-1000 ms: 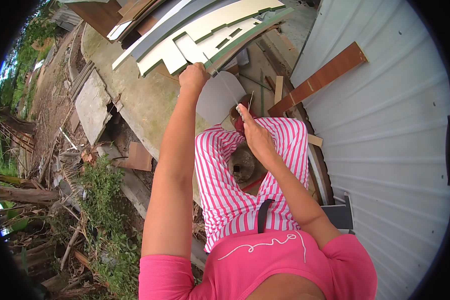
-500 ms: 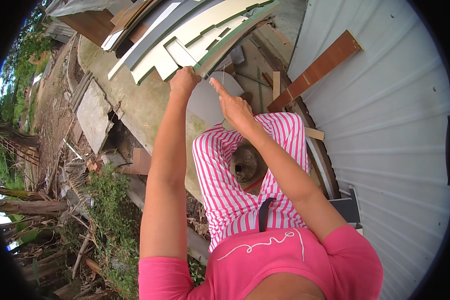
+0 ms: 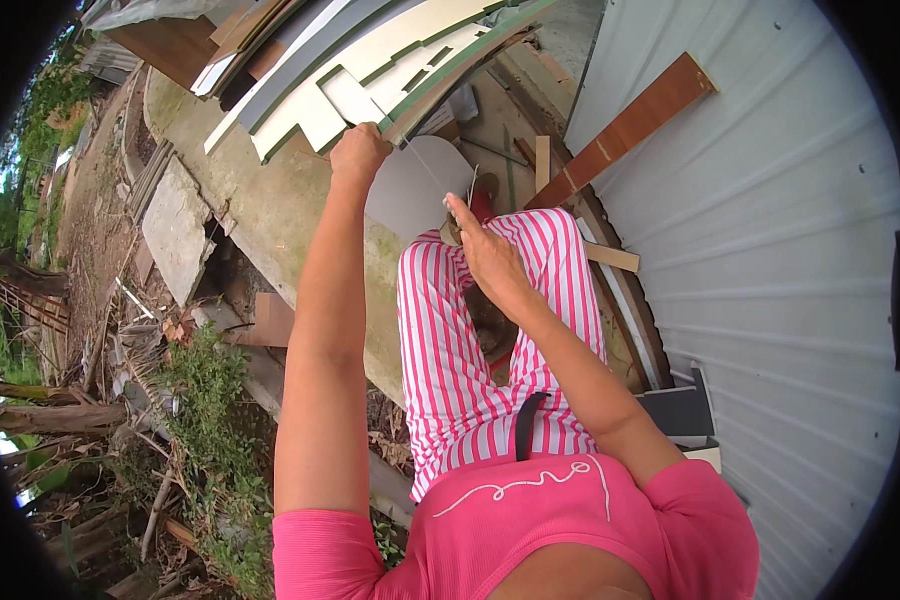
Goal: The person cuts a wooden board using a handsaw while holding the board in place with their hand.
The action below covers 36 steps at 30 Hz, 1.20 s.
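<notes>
My left hand point(image 3: 360, 152) is closed in a fist at the near edge of a pale board with stepped cut-outs point(image 3: 322, 118); what it grips is hidden by the fingers, so I cannot tell. A thin pale strand point(image 3: 428, 168) runs slantwise from beside that fist down to my right hand point(image 3: 494, 262). The right fingers are pinched together on the strand, just above my striped knees. Under the strand lies a light grey panel with a rounded edge point(image 3: 410, 192). A green strip point(image 3: 440, 83) follows the board's edge.
More boards point(image 3: 175, 50) are stacked at the upper left. A brown plank point(image 3: 625, 135) leans against the corrugated metal wall point(image 3: 760, 230) on the right. Left of the concrete ledge point(image 3: 255, 215) are a broken slab point(image 3: 177, 230), green plants point(image 3: 215, 420) and dry debris.
My right hand has drawn down towards my knees, away from the left, and more strand shows between them. The left fist stays by the board. My knees have shifted closer together.
</notes>
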Tool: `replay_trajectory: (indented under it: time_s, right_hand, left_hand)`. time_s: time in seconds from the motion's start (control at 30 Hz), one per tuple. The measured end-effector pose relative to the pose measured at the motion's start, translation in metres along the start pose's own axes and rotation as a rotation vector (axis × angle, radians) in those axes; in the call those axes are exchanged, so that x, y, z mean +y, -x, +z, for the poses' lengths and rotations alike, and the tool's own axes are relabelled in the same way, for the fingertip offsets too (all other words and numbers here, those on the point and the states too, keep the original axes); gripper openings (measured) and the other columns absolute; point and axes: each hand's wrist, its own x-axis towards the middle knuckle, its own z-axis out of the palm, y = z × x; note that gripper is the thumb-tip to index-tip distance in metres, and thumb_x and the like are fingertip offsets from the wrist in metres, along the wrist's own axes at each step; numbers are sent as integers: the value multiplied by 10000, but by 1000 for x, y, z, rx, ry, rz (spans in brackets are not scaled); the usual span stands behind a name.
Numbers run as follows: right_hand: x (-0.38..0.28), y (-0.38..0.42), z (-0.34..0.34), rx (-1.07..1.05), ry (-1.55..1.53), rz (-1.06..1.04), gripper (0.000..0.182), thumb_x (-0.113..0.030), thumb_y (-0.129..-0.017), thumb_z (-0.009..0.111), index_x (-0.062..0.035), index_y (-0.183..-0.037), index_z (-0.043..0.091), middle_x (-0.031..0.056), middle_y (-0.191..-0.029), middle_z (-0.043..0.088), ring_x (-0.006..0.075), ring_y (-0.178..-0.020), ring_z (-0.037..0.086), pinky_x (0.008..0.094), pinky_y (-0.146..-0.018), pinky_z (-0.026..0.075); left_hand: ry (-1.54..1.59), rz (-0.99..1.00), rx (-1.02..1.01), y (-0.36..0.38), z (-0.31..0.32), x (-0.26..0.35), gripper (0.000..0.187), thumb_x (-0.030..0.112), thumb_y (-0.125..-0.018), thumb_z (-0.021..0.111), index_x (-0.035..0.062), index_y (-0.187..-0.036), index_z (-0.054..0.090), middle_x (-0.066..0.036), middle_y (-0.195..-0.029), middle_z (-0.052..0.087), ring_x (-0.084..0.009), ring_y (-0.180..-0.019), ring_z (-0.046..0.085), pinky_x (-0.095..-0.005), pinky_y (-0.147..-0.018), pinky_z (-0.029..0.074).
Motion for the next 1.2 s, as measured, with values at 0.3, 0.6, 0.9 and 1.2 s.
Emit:
replay_trajectory:
  time_s: [0.3, 0.6, 0.9, 1.2]
  right_hand:
    - [-4, 5, -7, -104, -35, 96, 553, -107, -941, 417, -208, -1440, 202, 236, -837, 623, 395, -737, 620, 497, -656, 473]
    - [3, -23, -16, -26, -62, -7, 552, -123, -942, 408, -225, -1441, 197, 259, -785, 599, 417, -699, 601, 514, -636, 448]
    - [-2, -34, -14, -99, -107, 7, 565, -95, -929, 427, -194, -1440, 206, 243, -664, 579, 420, -622, 587, 490, -599, 447]
    - [-2, -40, -14, -167, -104, 62, 571, -98, -933, 420, -226, -1441, 194, 258, -783, 604, 408, -712, 607, 497, -655, 453]
  left_hand:
    - [-35, -21, -96, 9, -11, 8, 290, 256, -740, 642, 75, -967, 654, -166, -971, 665, -319, -903, 647, -408, -771, 524]
    - [26, -47, -132, 1, -2, 5, 277, 257, -733, 616, 72, -934, 662, -164, -960, 666, -319, -914, 641, -402, -785, 513]
    - [-21, -107, -179, -5, -7, 7, 337, 298, -707, 657, 83, -968, 661, -155, -991, 663, -311, -929, 637, -400, -784, 510]
    - [-9, -77, -174, -8, -9, 6, 336, 331, -732, 625, 91, -963, 672, -149, -935, 676, -295, -890, 650, -387, -762, 514]
